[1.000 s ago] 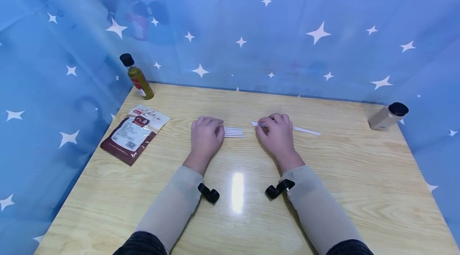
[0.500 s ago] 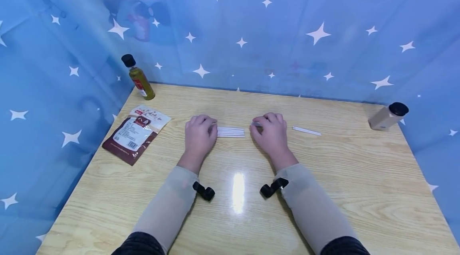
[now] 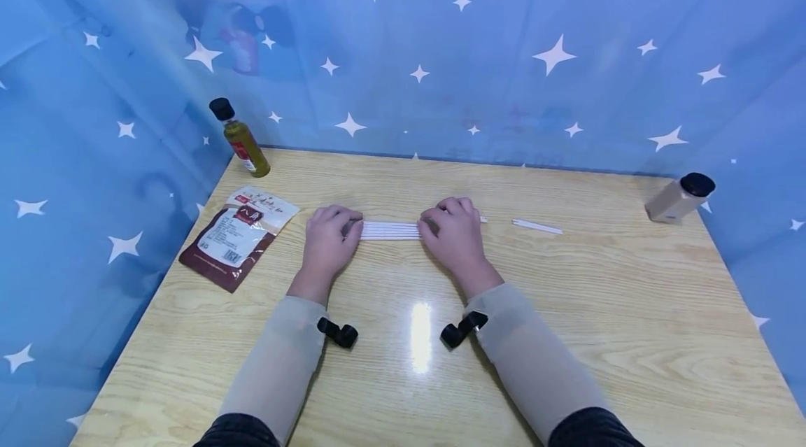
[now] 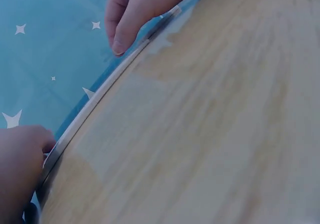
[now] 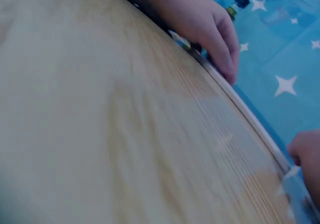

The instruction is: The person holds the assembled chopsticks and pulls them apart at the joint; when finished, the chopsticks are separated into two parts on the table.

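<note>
A row of thin white sticks (image 3: 390, 231) lies side by side on the table, spanning the gap between my two hands. My left hand (image 3: 327, 244) holds the left ends with curled fingers and thumb. At the right ends my right hand (image 3: 457, 240) does likewise, and a short white stick end (image 3: 483, 220) shows beyond it. Seen edge-on in the left wrist view, the sticks (image 4: 95, 100) form a low flat strip under the right hand (image 4: 137, 14). In the right wrist view the left hand's fingertips (image 5: 230, 76) reach down behind the strip. Both covered ends are hidden.
More white stick (image 3: 537, 226) lies apart on the right. A brown and white spice packet (image 3: 239, 237) lies at left, below an oil bottle (image 3: 248, 146) with a black cap. A black-lidded jar (image 3: 676, 201) stands far right. Blue star-patterned cloth (image 3: 403, 48) encloses the table (image 3: 630, 307).
Both hands have moved left. The right hand has left the loose white stick at right behind and come up to the right ends of the row, narrowing the gap there.
</note>
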### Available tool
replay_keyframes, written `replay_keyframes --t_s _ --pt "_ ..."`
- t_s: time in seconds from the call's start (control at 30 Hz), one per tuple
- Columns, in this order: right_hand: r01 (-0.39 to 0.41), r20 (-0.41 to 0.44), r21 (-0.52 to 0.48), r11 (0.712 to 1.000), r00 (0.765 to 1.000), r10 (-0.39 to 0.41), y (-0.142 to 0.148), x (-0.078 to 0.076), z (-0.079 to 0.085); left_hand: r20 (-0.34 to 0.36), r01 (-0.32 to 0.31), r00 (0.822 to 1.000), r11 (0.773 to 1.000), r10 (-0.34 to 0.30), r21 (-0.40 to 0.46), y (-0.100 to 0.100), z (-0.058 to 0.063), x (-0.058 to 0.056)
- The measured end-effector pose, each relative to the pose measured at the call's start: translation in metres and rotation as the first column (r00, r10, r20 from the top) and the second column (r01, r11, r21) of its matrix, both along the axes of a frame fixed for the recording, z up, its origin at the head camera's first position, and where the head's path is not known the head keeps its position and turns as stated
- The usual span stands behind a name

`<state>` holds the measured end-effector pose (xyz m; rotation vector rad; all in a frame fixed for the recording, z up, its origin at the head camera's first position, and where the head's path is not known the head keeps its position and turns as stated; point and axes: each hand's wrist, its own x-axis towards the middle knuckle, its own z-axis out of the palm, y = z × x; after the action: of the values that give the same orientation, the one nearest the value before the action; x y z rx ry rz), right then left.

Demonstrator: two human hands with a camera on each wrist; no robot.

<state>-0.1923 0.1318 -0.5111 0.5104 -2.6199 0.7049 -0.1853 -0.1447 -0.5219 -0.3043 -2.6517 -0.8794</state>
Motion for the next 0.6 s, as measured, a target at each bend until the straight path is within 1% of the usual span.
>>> replay_keyframes --t_s 0.17,0.37,0.47,0.6 --pt "-0.041 0.019 0.027 0.999 0.999 0.041 -0.0075 0.0005 0.003 0.003 -0.021 1.0 1.0 0.021 -0.021 0.0016 0.0013 -0.0027" --pt "-0.065 0.04 0.087 0.994 0.997 0.061 -0.0076 0.0017 0.0035 -0.016 -0.016 1.0 1.0 0.016 -0.016 0.0032 0.0031 -0.005" --pt "-0.078 0.072 0.102 0.992 0.995 0.071 -0.0079 0.0033 0.0034 -0.013 -0.009 1.0 1.0 0.009 -0.016 0.0038 0.0043 -0.005" --pt "-0.073 0.133 0.092 0.993 0.989 0.06 -0.0089 0.0063 0.0035 -0.001 -0.007 1.0 1.0 0.007 -0.016 0.005 0.0045 -0.0033"
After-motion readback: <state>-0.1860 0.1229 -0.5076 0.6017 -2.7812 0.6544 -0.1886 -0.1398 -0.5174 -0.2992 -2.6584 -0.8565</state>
